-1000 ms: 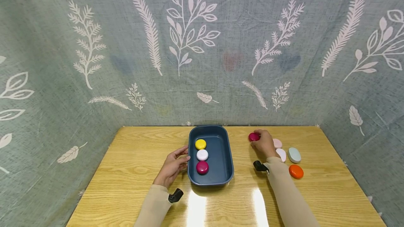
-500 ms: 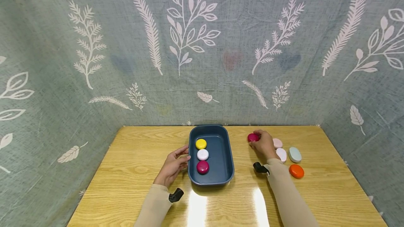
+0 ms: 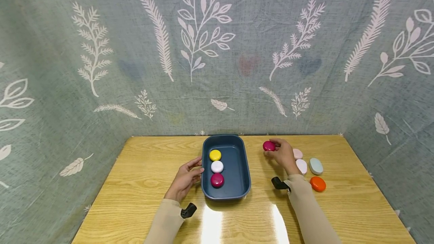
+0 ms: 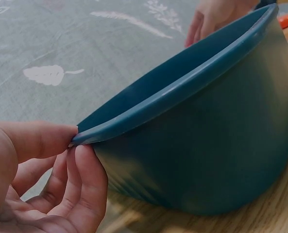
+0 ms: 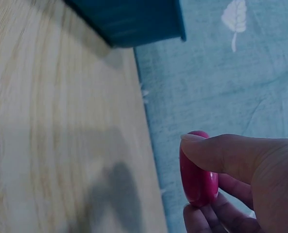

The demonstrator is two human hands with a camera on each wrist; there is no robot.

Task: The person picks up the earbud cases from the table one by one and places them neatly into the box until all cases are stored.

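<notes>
my left hand (image 3: 183,180) pinches the blue tray (image 3: 235,174) between my hands, likely steadying it; my right hand (image 3: 284,156) pinches a magenta disc (image 3: 269,146) by its edge.

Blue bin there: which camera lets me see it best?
The head view: it shows the bin from above, end to end, with three discs inside. The left wrist view shows mostly its outside, up close, and none of those discs; the right wrist view only part, cut off at the top.
</notes>
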